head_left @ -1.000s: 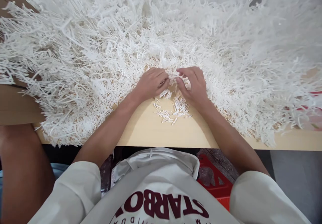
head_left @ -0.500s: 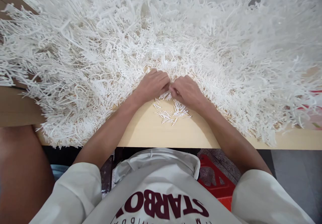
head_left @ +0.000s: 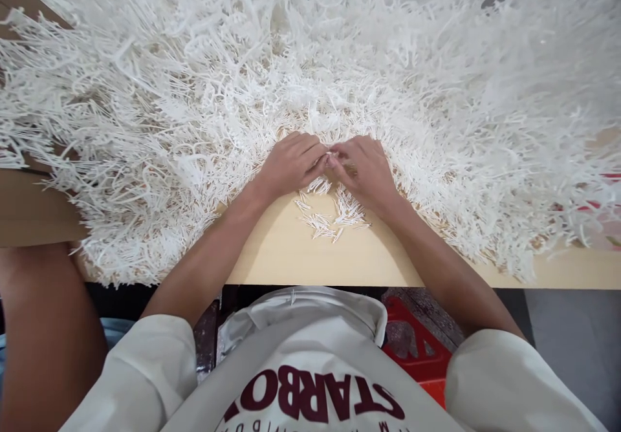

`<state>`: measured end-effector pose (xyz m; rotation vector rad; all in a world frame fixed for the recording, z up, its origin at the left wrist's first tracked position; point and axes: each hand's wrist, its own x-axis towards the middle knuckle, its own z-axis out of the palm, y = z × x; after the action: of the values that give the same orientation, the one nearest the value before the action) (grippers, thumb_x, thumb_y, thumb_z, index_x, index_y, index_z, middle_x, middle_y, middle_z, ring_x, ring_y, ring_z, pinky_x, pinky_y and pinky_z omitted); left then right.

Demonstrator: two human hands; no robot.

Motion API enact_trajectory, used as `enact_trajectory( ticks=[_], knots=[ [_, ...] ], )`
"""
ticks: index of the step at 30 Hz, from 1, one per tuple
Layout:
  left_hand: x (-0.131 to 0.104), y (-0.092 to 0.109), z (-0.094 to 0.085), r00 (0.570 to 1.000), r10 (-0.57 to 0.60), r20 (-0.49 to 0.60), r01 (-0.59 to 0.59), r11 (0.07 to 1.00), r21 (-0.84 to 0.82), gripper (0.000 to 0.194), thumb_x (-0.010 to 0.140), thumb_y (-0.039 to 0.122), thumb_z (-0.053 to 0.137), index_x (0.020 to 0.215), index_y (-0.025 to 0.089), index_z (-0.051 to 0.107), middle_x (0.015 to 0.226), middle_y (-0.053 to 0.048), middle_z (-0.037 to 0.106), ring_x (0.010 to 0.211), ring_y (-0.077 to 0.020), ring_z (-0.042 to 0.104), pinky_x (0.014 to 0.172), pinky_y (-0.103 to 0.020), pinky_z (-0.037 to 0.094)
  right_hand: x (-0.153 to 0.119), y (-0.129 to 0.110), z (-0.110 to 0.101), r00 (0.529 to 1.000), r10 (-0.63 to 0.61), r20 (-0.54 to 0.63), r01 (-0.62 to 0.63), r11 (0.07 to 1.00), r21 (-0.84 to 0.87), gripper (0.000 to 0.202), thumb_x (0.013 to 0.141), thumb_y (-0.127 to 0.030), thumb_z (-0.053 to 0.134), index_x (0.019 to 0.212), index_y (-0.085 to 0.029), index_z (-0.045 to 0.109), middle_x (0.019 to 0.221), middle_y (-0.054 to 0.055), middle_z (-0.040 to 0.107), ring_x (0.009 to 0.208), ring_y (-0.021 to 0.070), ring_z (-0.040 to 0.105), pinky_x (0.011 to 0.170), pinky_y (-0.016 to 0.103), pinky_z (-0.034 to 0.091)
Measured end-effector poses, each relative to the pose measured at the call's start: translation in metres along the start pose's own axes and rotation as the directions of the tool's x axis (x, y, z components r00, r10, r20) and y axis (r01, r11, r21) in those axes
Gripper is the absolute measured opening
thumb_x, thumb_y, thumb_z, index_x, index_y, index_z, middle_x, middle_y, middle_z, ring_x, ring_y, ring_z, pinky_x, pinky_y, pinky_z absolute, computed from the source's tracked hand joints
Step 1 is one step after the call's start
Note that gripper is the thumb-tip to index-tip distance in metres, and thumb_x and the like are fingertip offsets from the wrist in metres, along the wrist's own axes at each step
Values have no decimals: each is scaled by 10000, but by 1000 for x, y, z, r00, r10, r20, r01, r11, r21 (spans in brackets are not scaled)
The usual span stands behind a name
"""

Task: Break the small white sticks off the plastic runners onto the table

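We wore upside-down "STARBO" lettering [head_left: 317, 396] at six o'clock, our right hand [head_left: 367, 168] gaped narrowly among white sticks [head_left: 350, 208], and we couldn't tell what our left hand [head_left: 294, 162] gripped.

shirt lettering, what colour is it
The lettering is dark maroon, shown in the head view.

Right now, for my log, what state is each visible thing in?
Left hand: fingers curled, grip unclear.
Right hand: fingers bent, grip unclear.
White strand heap: loose, tangled.
Short white pieces: loose, scattered.
Table: partly covered.
Cardboard: partly covered.
Shirt: worn, creased.
Red item: partly hidden.
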<state>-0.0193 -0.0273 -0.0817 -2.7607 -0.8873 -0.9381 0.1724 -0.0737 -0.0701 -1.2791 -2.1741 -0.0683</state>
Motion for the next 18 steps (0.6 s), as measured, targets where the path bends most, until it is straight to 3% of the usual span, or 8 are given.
enact_trajectory(
  ticks=[4,9,13,15,18],
  knots=[
    [1,0,3,999,33,-18,-32,999,44,288,955,273,344,759,193,539,706,-23,586,695,-136,542,672,-306,404,0,-2,0,989,-116,87,122,990,-73,331,974,-306,364,674,-213,465,677,17,531,708,158,481,688,323,356],
    [1,2,5,997,74,-20,-70,987,141,282,948,244,356,740,192,539,671,-15,576,668,-127,523,639,-297,369,2,-3,4,989,-146,17,147,987,-70,335,943,-232,393,608,-221,381,603,-1,449,637,142,411,652,305,356],
    [0,-2,8,997,79,27,-81,993,89,280,950,281,371,737,192,528,659,-17,562,663,-133,501,642,-305,355,3,-11,5,979,-201,46,202,979,-29,333,898,-163,411,575,-223,357,582,-6,430,611,132,375,617,292,371],
    [0,-6,7,998,-62,0,62,998,17,308,961,291,352,713,193,508,665,-19,559,648,-130,484,634,-302,356,1,-24,3,940,-331,83,332,943,0,342,882,-146,422,554,-220,360,551,-18,406,592,127,357,594,293,354],
    [1,-7,4,960,-279,-27,276,958,-79,354,980,322,300,714,192,493,688,-27,558,648,-130,486,641,-302,373,-4,-42,-2,807,-586,75,581,810,78,297,885,-176,476,591,-210,449,576,-26,444,623,117,399,594,287,349]
  ],
)
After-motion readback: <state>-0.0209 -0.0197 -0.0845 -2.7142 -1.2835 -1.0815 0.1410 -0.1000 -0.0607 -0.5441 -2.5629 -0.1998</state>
